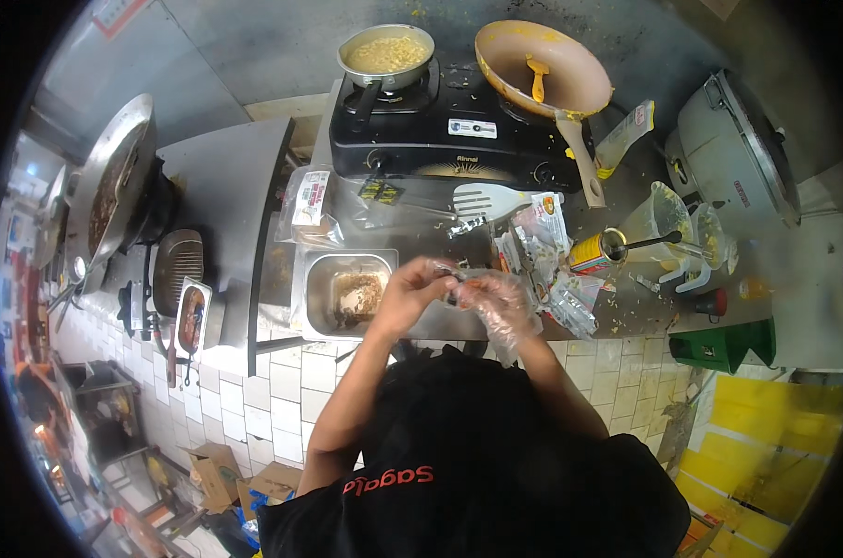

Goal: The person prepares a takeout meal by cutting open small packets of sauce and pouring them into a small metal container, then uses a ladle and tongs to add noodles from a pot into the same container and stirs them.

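Observation:
Both hands meet above the front edge of the steel counter. My left hand, bare, pinches something small and dark or shiny at its fingertips, too small to name. My right hand wears a clear plastic glove, reddish at the fingers, and touches the same spot; whether it grips anything is unclear. Left of the hands sits a rectangular steel pan with brown residue. To the right lie torn food packets beside an open yellow tin with a dark-handled utensil in it. A white slotted spatula lies beyond the hands.
A black two-burner gas stove carries a saucepan of yellowish food and a tilted frying pan with an orange scraper. Plastic jugs, a large lidded pot and a green container stand right. At left is a large wok.

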`<state>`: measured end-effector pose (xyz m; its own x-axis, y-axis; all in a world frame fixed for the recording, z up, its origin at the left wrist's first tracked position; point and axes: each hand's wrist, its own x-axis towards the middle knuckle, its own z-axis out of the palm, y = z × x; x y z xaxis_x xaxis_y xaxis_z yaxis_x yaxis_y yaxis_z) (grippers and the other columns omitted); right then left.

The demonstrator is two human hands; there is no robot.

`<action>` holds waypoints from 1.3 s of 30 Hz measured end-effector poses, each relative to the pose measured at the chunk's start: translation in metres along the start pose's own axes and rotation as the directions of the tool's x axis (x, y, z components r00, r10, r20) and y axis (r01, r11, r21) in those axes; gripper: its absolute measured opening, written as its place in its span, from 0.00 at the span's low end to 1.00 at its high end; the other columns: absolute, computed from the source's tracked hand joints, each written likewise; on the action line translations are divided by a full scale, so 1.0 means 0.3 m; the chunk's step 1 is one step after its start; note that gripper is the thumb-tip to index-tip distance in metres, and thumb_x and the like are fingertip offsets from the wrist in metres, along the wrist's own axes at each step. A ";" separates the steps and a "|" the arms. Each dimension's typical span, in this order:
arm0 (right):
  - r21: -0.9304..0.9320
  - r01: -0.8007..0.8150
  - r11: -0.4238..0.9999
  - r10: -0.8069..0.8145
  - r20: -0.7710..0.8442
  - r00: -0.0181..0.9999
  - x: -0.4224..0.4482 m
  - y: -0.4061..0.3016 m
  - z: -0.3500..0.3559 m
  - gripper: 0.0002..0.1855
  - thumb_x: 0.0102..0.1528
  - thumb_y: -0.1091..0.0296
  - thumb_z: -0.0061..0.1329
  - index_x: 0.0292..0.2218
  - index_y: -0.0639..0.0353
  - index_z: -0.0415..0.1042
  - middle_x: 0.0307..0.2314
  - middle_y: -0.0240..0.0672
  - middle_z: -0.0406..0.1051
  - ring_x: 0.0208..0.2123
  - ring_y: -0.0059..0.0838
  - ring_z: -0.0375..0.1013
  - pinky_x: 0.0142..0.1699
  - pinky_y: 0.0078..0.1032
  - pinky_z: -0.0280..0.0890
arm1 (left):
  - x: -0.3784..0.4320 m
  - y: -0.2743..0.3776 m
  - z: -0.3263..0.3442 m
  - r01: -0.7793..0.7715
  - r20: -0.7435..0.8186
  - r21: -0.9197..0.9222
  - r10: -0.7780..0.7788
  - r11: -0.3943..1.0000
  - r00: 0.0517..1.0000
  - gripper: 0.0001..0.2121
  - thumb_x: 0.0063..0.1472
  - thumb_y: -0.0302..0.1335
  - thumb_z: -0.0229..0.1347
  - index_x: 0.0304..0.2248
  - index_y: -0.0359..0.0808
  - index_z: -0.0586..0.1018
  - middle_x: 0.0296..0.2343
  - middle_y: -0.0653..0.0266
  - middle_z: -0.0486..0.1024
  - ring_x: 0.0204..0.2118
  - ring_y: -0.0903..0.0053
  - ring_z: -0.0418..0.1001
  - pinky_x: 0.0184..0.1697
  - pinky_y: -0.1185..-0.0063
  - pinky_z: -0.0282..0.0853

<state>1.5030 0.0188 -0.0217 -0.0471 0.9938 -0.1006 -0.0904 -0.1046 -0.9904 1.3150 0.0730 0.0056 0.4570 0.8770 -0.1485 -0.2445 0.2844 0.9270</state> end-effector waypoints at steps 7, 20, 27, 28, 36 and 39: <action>-0.780 -0.049 0.623 -0.102 -0.143 0.984 0.018 0.066 -0.197 0.18 0.49 0.58 0.53 0.38 0.61 0.74 0.30 0.47 0.74 0.33 0.46 0.74 0.40 0.35 0.68 | -0.030 -0.013 -0.081 0.027 -0.214 -0.088 -0.046 0.996 0.976 0.07 0.65 0.29 0.52 0.37 0.34 0.74 0.28 0.69 0.75 0.33 0.84 0.74 0.36 0.78 0.77; -0.786 -0.548 0.285 0.194 -0.513 0.836 0.063 0.070 -0.370 0.29 0.44 0.58 0.58 0.45 0.66 0.68 0.40 0.55 0.72 0.45 0.49 0.72 0.50 0.33 0.66 | -0.012 0.045 -0.036 -0.002 -0.072 -0.150 -0.009 0.989 0.997 0.08 0.69 0.33 0.44 0.40 0.37 0.64 0.29 0.70 0.63 0.35 0.83 0.70 0.41 0.75 0.78; -0.239 -0.443 0.864 0.362 -0.315 0.877 -0.046 0.013 -0.433 0.32 0.48 0.71 0.57 0.54 0.57 0.62 0.43 0.38 0.71 0.37 0.22 0.72 0.36 0.25 0.68 | -0.004 0.105 -0.029 -0.029 -0.092 -0.038 0.026 0.999 0.995 0.10 0.70 0.35 0.42 0.40 0.37 0.66 0.32 0.68 0.68 0.35 0.80 0.74 0.38 0.77 0.77; -0.217 -0.366 0.905 0.309 -0.257 0.916 -0.058 0.040 -0.436 0.31 0.52 0.70 0.54 0.56 0.54 0.58 0.41 0.36 0.71 0.32 0.18 0.72 0.31 0.20 0.66 | -0.006 0.109 -0.025 -0.028 -0.117 -0.039 0.023 0.999 0.993 0.10 0.70 0.35 0.42 0.40 0.36 0.66 0.33 0.67 0.69 0.35 0.79 0.74 0.38 0.77 0.77; -0.357 -0.346 0.868 0.189 -0.406 0.894 -0.113 0.064 -0.353 0.25 0.52 0.68 0.50 0.51 0.63 0.61 0.32 0.41 0.73 0.29 0.28 0.74 0.34 0.28 0.69 | 0.008 0.034 -0.020 -0.032 -0.093 -0.030 0.029 0.999 0.995 0.09 0.70 0.34 0.43 0.39 0.37 0.67 0.33 0.67 0.69 0.36 0.79 0.74 0.37 0.77 0.78; -0.814 -0.276 0.511 -0.185 -0.417 0.890 -0.127 0.104 -0.338 0.19 0.52 0.70 0.48 0.45 0.63 0.64 0.32 0.42 0.71 0.33 0.29 0.72 0.40 0.33 0.69 | 0.007 0.041 -0.006 -0.025 -0.105 -0.032 0.021 0.999 0.994 0.09 0.70 0.34 0.43 0.39 0.36 0.67 0.33 0.66 0.70 0.35 0.79 0.75 0.36 0.77 0.78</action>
<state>1.6028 -0.0185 -0.0583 0.3897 0.9194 0.0540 0.7769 -0.2967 -0.5553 1.3116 0.0791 0.0162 0.3594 0.9186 -0.1643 -0.2833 0.2752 0.9187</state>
